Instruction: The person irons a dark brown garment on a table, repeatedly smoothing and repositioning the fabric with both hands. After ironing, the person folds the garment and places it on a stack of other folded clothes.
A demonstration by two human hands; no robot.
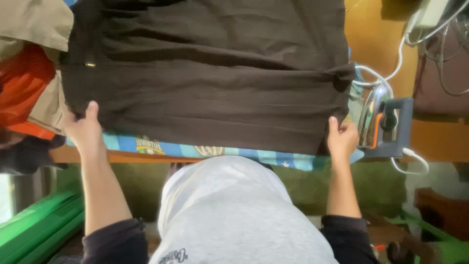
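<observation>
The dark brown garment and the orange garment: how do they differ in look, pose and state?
The dark brown garment lies spread flat over the board; the orange garment is bunched in a pile at the left. The left hand and the right hand grip the dark brown garment at its near edge; no hand touches the orange garment. Both are cloth.

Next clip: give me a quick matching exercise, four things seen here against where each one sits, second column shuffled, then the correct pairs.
Things:
1. dark brown garment
2. clothes iron
3. orange cloth
4. left hand

Places:
A. far left, beside the board
B. spread flat across the middle
C. gripping the garment's near left corner
D. standing on the right end, just past the right hand

Pairs: 1-B, 2-D, 3-A, 4-C
</observation>
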